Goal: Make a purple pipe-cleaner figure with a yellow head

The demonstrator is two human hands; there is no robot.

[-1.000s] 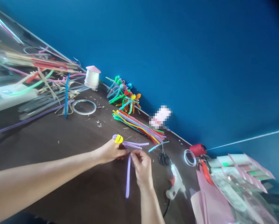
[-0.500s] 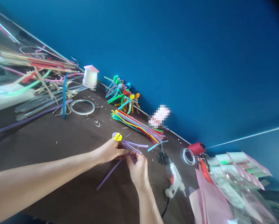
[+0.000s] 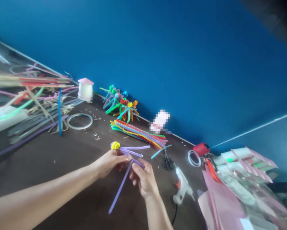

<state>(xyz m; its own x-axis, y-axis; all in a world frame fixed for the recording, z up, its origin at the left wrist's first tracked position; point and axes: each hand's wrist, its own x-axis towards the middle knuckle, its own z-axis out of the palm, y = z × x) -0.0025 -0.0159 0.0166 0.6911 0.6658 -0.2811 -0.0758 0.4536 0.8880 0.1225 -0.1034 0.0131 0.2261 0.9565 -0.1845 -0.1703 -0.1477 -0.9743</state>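
Note:
Between my two hands is a pipe cleaner figure (image 3: 125, 172) with purple legs and a yellow-wrapped head (image 3: 115, 145). My left hand (image 3: 114, 161) is closed on it just below the head, thumb pressed along the legs. My right hand (image 3: 144, 175) pinches another purple leg between thumb and fingers. Two purple legs stick out to the right, and a long one hangs down toward the front. Beyond my hands lies a bundle of coloured pipe cleaners (image 3: 138, 132). Several finished-looking pipe cleaner figures (image 3: 123, 102) stand behind it against the wall.
Black scissors (image 3: 167, 162) and a white glue gun (image 3: 181, 187) lie right of my hands. Farther right are a red thread spool (image 3: 201, 149) and pink sheets (image 3: 220, 204). At left sit a clear ring (image 3: 79, 121), a white cup with a pink cone top (image 3: 85, 90) and piled sticks and strips.
The view has tilted, so the table things sit a little lower and further left. My right hand has shifted its pinch on the purple leg, and the hanging leg now points more steeply down.

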